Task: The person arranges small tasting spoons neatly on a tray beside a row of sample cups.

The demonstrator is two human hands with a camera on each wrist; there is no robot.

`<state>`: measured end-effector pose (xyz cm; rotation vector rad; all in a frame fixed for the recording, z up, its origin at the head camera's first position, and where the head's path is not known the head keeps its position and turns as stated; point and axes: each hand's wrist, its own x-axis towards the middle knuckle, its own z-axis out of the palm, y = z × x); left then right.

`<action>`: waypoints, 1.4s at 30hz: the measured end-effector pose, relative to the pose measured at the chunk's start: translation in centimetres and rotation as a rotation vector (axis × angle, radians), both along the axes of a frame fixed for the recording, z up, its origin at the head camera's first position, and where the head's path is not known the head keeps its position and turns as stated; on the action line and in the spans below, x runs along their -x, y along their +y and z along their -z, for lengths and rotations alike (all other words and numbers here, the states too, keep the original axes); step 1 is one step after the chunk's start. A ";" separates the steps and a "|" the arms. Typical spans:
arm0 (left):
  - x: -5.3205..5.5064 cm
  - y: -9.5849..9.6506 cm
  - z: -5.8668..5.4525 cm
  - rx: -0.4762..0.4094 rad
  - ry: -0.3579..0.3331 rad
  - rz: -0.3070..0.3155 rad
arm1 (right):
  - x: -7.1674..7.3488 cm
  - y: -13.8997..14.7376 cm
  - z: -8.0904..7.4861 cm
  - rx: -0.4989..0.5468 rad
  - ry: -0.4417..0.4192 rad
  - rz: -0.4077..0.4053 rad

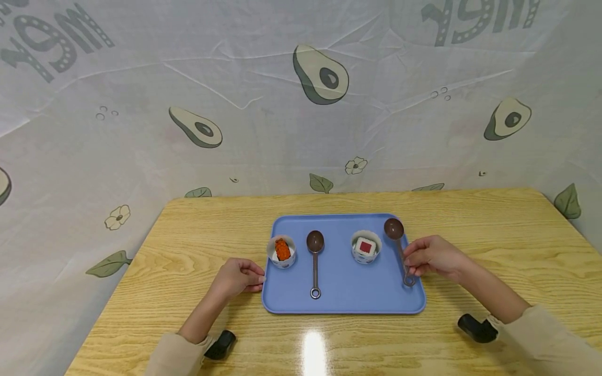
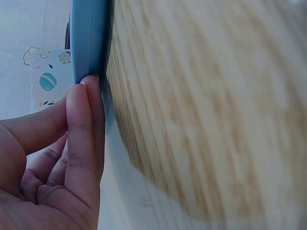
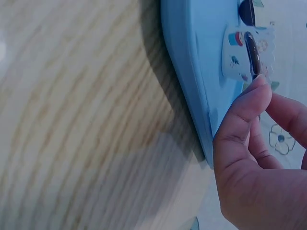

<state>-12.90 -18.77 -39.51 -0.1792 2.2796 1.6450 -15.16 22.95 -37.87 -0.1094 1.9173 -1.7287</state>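
A blue tray (image 1: 338,303) lies on the table with two brown measuring spoons and two small patterned cups. My left hand (image 1: 241,278) is at its left edge, the thumb and fingertips pinching the rim; the left wrist view shows the fingertips right against the tray's side (image 2: 88,38). Over the tray's right side, my right hand (image 1: 431,257) pinches the handle of one measuring spoon (image 1: 394,228) between thumb and fingers, its bowl pointing away. The other measuring spoon (image 1: 315,241) lies left of the tray's middle, ring end toward me.
At the tray's left stands a cup (image 1: 282,264) holding an orange piece (image 1: 282,249). Another cup (image 1: 364,258), right of centre, holds a white block with a red middle (image 1: 365,246). Wooden table (image 1: 207,219) surrounds the tray; a printed cloth (image 1: 263,130) hangs behind it.
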 end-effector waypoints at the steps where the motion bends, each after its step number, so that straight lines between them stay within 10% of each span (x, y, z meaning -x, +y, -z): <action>1: 0.0 0.0 0.0 0.002 -0.001 -0.004 | -0.1 -0.1 0.0 0.002 -0.004 0.000; 42: 0.1 0.1 0.1 0.023 -0.012 -0.016 | -0.6 -2.9 0.4 -0.201 0.003 0.133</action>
